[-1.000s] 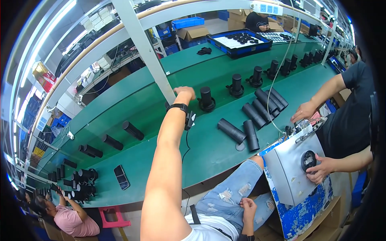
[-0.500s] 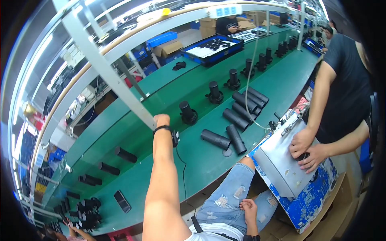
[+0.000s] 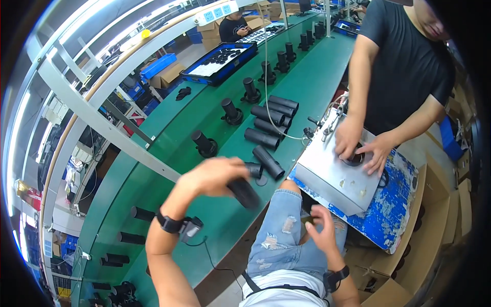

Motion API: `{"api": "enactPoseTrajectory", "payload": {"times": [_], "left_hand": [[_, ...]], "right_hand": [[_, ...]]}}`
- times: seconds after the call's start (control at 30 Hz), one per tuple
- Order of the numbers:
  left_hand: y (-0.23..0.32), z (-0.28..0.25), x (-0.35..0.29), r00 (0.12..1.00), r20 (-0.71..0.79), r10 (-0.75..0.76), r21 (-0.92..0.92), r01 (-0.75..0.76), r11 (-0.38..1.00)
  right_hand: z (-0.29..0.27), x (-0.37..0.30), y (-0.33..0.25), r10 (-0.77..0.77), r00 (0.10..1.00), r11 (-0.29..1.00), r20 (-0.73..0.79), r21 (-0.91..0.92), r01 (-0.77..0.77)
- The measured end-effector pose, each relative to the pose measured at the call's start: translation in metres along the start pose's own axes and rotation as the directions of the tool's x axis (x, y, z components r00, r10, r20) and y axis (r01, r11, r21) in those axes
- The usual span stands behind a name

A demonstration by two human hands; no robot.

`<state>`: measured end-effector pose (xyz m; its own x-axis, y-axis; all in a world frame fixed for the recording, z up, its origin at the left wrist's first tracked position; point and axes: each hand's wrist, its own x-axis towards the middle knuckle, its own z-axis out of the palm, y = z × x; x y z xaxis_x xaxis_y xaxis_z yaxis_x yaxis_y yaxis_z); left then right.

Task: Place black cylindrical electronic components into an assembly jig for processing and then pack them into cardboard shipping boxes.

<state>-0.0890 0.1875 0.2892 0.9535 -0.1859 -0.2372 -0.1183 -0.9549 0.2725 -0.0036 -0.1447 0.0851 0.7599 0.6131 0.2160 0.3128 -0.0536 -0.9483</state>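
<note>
My left hand (image 3: 217,175), with a strap round its wrist, is closed on a black tube (image 3: 243,193) held over the bench's near edge; both are slightly blurred. Just beyond the held tube lies a loose black tube (image 3: 268,162), with another partly hidden behind my left hand. My right hand (image 3: 322,229) hovers above my lap, its fingers apart and nothing seen in them. To its right a co-worker's hands press a round black part (image 3: 354,157) on a metal box fixture (image 3: 327,179).
Several black tubes on round bases (image 3: 204,145) stand in a row along the green bench (image 3: 309,82). A blue tray (image 3: 220,61) of black parts sits beyond. A slanted white post (image 3: 117,135) rises left of my arm. Cardboard boxes (image 3: 434,204) stand at right.
My left hand came back from the post toward me and now carries a black tube. My right hand rose from my lap and its fingers spread. The view shifted rightward.
</note>
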Motion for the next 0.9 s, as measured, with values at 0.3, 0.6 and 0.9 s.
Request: {"api": "enactPoseTrajectory", "payload": {"times": [0.3, 0.6, 0.9], "left_hand": [[0.117, 0.096, 0.084, 0.799, -0.521, 0.301, -0.594, -0.592, 0.544], [0.164, 0.213, 0.111, 0.850, -0.501, -0.164, -0.861, -0.508, -0.006], [0.146, 0.184, 0.124, 0.969, -0.246, -0.019, -0.859, -0.228, -0.458]], "right_hand": [[-0.017, 0.014, -0.026, -0.041, 0.863, 0.453, 0.504, 0.779, -0.433], [-0.045, 0.035, -0.051, 0.221, 0.923, 0.595, -0.317, 0.793, 0.130], [-0.085, 0.066, -0.047, -0.213, 0.952, 0.276, -0.221, 0.921, 0.276]]}}
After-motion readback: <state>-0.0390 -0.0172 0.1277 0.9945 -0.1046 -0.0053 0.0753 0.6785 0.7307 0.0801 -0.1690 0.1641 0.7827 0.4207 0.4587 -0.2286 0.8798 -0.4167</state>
